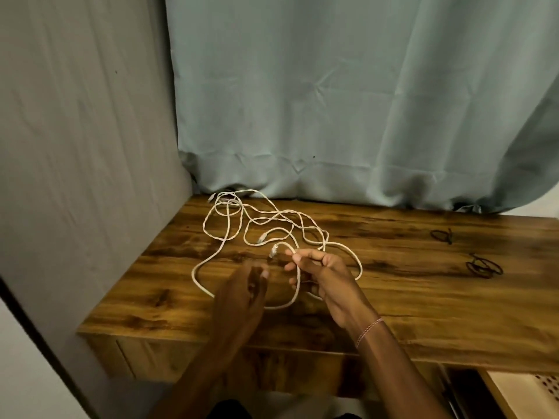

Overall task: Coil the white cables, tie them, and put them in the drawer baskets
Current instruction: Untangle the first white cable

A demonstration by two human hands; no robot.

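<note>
**Bare hands over a long white braided cable (pixel 298 287) on a dark-grained wooden tabletop (pixel 423 303)**

Both forearms reach in from the tabletop's near edge. The right wrist carries a thin pink-and-white string bracelet (pixel 368 329). The right hand (pixel 320 276), raised above the tabletop's middle, is clamped on the cable: thumb and fingers pinch it just behind a small clear plug (pixel 273 251), which juts to the left. From that grip one loop hangs down to the tabletop.

The left hand (pixel 245 285), blurred, hovers just left of the right hand with its fingers apart and loosely extended. It grips nothing.

The rest of the cable lies uncoiled in overlapping loops across the tabletop's left half, reaching to its far left corner. A second plug end (pixel 260 239) lies inside the tangle.

Two small bunches of thin black ties (pixel 442 235) (pixel 484 266) lie on the tabletop's right half, well apart from the cable.

A teal fabric curtain (pixel 332 101) hangs behind the tabletop's far edge and a grey cloth (pixel 75 131) along its left side. Below its near right edge shows part of a pale perforated basket (pixel 544 385) in a drawer.
</note>
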